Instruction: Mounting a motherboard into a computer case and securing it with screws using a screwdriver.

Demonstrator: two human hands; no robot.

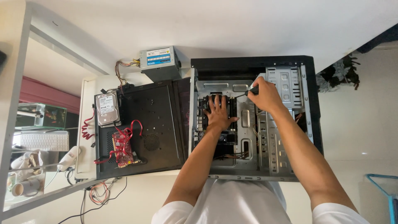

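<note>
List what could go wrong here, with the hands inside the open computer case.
1. The screwdriver in the right hand might slip and scratch the motherboard.
2. The left hand lies flat on the board; hard pressure may flex it.
3. The hard drive and red card lie loose on the black side panel and could be knocked off.

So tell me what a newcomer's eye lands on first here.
The open computer case in the middle, with both hands inside: the left hand flat on the circuit board, the right hand gripping a screwdriver. Left of it, a black side panel carries a hard drive and a red card.
</note>
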